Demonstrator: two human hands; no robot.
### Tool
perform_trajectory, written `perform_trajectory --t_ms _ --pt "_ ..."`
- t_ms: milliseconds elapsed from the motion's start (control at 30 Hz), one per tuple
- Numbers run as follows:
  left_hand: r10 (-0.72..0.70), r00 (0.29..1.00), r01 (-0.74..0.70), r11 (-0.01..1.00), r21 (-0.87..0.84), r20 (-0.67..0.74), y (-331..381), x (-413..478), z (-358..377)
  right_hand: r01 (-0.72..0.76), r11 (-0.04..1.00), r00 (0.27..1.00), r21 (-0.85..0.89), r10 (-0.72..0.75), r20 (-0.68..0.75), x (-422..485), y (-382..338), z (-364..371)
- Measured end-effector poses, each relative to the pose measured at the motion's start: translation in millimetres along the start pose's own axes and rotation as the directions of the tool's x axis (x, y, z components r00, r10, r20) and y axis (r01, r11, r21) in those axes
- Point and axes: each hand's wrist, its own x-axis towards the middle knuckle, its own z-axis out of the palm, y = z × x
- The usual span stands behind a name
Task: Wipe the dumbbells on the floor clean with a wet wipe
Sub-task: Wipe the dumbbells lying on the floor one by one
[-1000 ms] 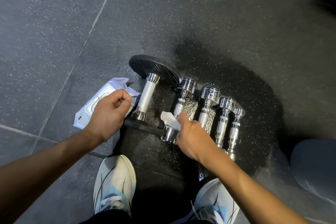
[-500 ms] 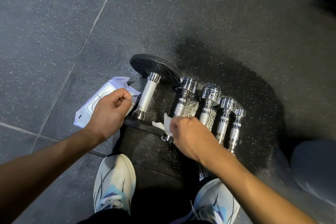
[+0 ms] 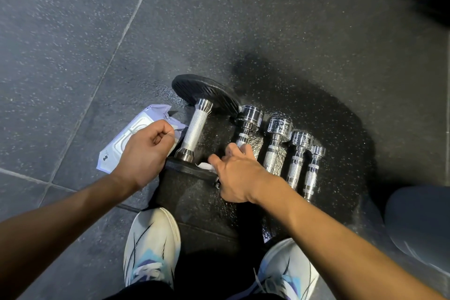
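Observation:
Several dumbbells lie side by side on the dark floor. The leftmost is a large dumbbell (image 3: 196, 129) with black plates and a knurled steel handle. To its right lie chrome dumbbells, the nearest one (image 3: 248, 124) and three smaller ones (image 3: 277, 143). My right hand (image 3: 237, 175) covers the near end of the nearest chrome dumbbell and holds a white wet wipe (image 3: 205, 166), of which only a corner shows. My left hand (image 3: 146, 151) is curled into a fist beside the large dumbbell's near plate, over the wipes pack (image 3: 126, 139).
My two white and blue shoes (image 3: 151, 248) stand just below the dumbbells. A grey rounded object (image 3: 418, 224) sits at the right edge. Tile seams cross the floor on the left.
My right hand has slid up from the chrome dumbbell's near end toward its handle, and the wipe is now mostly hidden under it. The left hand stays put.

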Motion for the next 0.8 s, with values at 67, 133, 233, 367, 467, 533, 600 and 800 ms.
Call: perform_trajectory --t_ms 67,133,233,367,467,533,600,800 --pt "0.004 1.000 -0.004 1.000 0.002 0.004 0.9 -0.3 -0.5 -0.004 0.999 1.000 -0.042 0.004 -0.022 -3.4 -2.0 1.2" --pt "0.011 1.000 -0.011 1.000 0.016 0.007 2.2 -0.5 -0.4 -0.015 0.999 0.999 -0.040 0.014 -0.038 -9.6 -4.5 1.9" --pt "0.031 0.999 -0.031 0.999 0.032 0.008 3.1 -0.3 -0.1 -0.035 0.999 0.996 0.010 0.036 -0.085 -22.8 -8.3 0.3" --pt "0.032 0.999 -0.032 0.999 0.018 0.012 1.5 -0.4 0.0 -0.077 0.989 0.984 0.128 0.097 -0.152 -47.7 -6.4 0.4" --pt "0.023 1.000 -0.023 1.000 0.011 0.011 0.6 -0.2 0.1 -0.132 0.978 0.976 0.164 0.157 -0.152 -60.3 -0.1 3.4" --pt "0.018 1.000 -0.019 1.000 0.012 0.010 0.8 -0.3 -0.2 -0.183 0.967 0.969 0.178 0.208 -0.134 -62.0 5.3 5.4" --pt "0.017 1.000 -0.017 1.000 0.023 0.009 1.6 -0.7 -0.6 -0.237 0.948 0.965 0.213 0.255 -0.064 -59.3 9.8 5.6" --pt "0.010 1.000 -0.010 1.000 0.015 -0.001 0.8 -0.6 0.8 -0.295 0.843 0.952 0.451 0.298 0.066 -42.7 16.0 9.0"
